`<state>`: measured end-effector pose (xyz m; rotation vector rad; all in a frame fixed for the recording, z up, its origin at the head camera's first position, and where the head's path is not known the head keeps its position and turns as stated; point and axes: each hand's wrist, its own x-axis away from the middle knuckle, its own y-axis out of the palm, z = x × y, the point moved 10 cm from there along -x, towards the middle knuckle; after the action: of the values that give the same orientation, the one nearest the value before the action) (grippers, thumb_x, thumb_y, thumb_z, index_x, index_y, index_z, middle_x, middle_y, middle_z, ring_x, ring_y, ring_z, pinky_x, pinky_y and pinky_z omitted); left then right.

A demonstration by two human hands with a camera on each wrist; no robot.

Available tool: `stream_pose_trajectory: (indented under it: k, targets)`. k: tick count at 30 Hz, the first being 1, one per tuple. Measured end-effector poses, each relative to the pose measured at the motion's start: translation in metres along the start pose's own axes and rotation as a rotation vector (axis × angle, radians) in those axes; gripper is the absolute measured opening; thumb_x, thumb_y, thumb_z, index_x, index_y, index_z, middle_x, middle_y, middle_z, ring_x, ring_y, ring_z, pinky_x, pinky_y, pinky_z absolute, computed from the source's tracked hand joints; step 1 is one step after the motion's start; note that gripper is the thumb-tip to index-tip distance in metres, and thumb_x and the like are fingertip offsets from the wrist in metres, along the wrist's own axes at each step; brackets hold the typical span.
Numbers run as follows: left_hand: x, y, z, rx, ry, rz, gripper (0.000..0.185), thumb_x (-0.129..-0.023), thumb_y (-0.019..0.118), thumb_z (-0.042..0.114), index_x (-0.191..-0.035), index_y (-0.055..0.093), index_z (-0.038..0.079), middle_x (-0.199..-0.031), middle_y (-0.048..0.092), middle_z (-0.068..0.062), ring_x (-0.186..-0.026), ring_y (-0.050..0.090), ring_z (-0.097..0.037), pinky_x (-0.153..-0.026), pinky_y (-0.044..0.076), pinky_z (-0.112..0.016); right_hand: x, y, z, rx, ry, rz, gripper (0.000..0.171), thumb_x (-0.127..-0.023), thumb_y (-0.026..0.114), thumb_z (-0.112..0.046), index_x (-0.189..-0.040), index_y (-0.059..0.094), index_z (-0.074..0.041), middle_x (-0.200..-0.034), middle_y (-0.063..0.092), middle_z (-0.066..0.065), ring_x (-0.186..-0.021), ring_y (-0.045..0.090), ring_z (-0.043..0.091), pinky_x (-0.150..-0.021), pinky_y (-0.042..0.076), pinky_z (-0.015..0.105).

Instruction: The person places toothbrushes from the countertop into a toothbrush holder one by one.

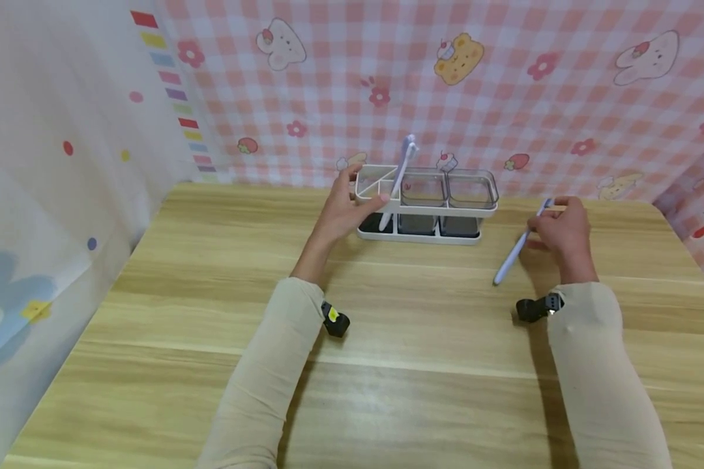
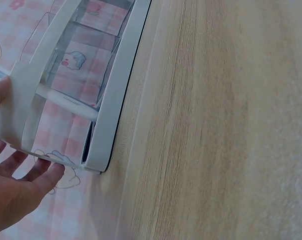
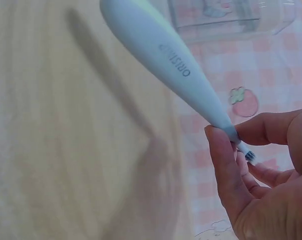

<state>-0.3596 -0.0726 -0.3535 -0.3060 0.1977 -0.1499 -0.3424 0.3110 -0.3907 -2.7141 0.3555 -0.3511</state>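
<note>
- The right hand (image 1: 563, 228) is pinching a pale blue electric toothbrush handle (image 1: 519, 244) by its narrow neck end, thumb and fingers (image 3: 226, 165) curling round it, just where a small metal shaft is poking out in the right wrist view.
- The handle is looking smooth and tapered, widening toward its free end, with small grey lettering printed along its side (image 3: 175, 61); it is slanting down and to the left from the hand, its thick end hanging just above the wooden table (image 1: 422, 365), to the right of the organiser.
- The left hand (image 1: 343, 212) is resting against the left end of a white three-part organiser (image 1: 425, 205), fingers relaxed and fairly straight, the thumb lying on the end wall and the fingertips (image 2: 50, 172) touching its lower edge; it is not clenching anything.
- The organiser is standing near the table's far edge, in front of a pink checked cloth (image 1: 504, 85) with cartoon animals.
- Its left compartment is holding a second pale blue toothbrush (image 1: 400, 170), standing tilted with its top leaning to the right above the rim.
- The middle clear cup (image 1: 424, 189) and the right clear cup (image 1: 472, 190) are showing nothing inside.
- Beige sleeves (image 1: 598, 365) are covering both forearms.
</note>
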Motion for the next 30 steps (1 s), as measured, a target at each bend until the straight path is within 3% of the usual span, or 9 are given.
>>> stream_pose_trajectory:
  k: [10,18,30]
  targets:
    - [0.002,0.002,-0.002,0.010,-0.001,0.002,0.084,-0.093,0.073,0.029,-0.158,0.026,0.005,-0.142,0.042,-0.014,-0.108,0.051,-0.028,-0.081,0.049,-0.036,0.013,-0.004,-0.022,-0.113,-0.023,0.048,0.058,-0.097,0.062,-0.003,-0.144,0.029,-0.010,-0.101,0.054,-0.002,-0.075,0.061,0.004,-0.063,0.058,0.026]
    - [0.001,0.003,-0.002,0.004,0.005,-0.007,0.085,-0.093,0.073,0.031,-0.158,0.026,0.005,-0.144,0.040,-0.016,-0.110,0.050,-0.029,-0.084,0.050,-0.038,0.017,-0.007,-0.031,-0.118,-0.038,0.086,0.057,-0.097,0.063,-0.004,-0.144,0.032,-0.014,-0.104,0.049,-0.002,-0.086,0.056,0.009,-0.062,0.058,0.025]
    - [-0.002,0.000,-0.002,-0.015,0.004,-0.005,0.085,-0.092,0.073,0.032,-0.158,0.026,0.006,-0.144,0.040,-0.015,-0.110,0.050,-0.029,-0.084,0.049,-0.037,0.023,-0.007,-0.050,-0.314,-0.095,0.134,0.056,-0.092,0.064,0.005,-0.138,0.037,-0.012,-0.104,0.048,0.000,-0.084,0.056,0.009,-0.054,0.056,0.025]
